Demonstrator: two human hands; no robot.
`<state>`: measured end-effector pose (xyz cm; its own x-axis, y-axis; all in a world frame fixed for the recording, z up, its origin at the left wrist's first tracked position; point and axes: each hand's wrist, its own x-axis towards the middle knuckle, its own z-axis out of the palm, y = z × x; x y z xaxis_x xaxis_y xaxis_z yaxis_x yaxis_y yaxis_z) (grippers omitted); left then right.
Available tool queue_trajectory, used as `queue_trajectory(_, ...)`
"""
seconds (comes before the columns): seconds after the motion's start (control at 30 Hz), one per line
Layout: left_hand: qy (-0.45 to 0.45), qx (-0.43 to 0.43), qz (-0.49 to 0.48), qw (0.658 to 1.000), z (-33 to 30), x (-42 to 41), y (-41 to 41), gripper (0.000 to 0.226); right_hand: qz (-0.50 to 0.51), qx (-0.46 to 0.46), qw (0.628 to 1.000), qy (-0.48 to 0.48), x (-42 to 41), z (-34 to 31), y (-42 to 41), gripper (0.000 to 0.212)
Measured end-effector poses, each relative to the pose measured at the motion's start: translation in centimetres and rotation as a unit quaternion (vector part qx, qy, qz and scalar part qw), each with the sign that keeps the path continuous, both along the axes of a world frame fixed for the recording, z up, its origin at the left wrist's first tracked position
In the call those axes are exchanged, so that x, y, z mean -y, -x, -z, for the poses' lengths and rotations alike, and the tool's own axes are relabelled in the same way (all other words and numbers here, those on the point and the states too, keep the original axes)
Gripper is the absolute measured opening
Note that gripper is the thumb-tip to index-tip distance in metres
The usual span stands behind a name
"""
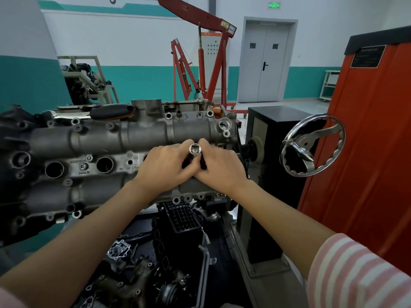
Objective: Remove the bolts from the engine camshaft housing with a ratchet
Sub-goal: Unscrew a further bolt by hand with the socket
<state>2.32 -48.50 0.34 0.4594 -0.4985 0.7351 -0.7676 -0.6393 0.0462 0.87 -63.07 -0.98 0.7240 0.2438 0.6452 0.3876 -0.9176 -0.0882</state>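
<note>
Loose engine parts (138,270) lie nearest, low in a dark tray under the arms. Above them both hands meet over the camshaft housing (100,138), which lies across the stand from left to right. The left hand (164,167) and the right hand (219,166) both curl their fingers around the ratchet (195,150), whose socket opening faces up toward the camera. I think the tool is held up like this to prepare it, because it sits on no bolt yet. One bolt (82,166) shows at the left, between two round holes.

vw badge on camshaft housing (142,138); other markings unreadable.
</note>
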Motion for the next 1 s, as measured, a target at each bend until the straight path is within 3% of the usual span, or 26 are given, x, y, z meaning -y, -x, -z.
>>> queue_trajectory(0.27, 0.012, 0.001, -0.006, 1.0, 0.25, -0.37, -0.57, 0.058, -0.01, -0.009, 1.0, 0.009, 0.06, -0.17, 0.08, 0.033)
queue_trajectory(0.37, 0.007, 0.009, 0.001, 1.0, 0.18, -0.38, -0.34, 0.055, -0.016, 0.005, 1.0, 0.012, 0.06, 0.06, -0.02, 0.028)
queue_trajectory(0.5, 0.019, 0.012, 0.016, 1.0, -0.11, -0.13, 0.17, 0.025, -0.013, 0.009, 1.0, 0.02, 0.04, -0.07, 0.1, 0.032)
queue_trajectory(0.6, 0.012, 0.015, 0.006, 1.0, 0.01, 0.04, 0.1, 0.024, -0.017, 0.007, 1.0, 0.009, 0.09, -0.11, 0.17, 0.03)
queue_trajectory(0.67, 0.01, 0.025, 0.0, 1.0, 0.11, -0.05, -0.1, 0.028, -0.005, 0.006, 1.0, 0.017, 0.06, -0.11, 0.07, 0.033)
queue_trajectory(0.8, -0.004, 0.016, -0.019, 1.0, 0.21, -0.24, -0.44, 0.057, 0.0, -0.012, 1.0, 0.018, 0.08, -0.16, -0.01, 0.034)
queue_trajectory(1.0, 0.001, 0.016, -0.001, 1.0, 0.11, -0.32, -0.27, 0.056, -0.01, 0.007, 1.0, 0.017, 0.14, 0.08, -0.14, 0.029)
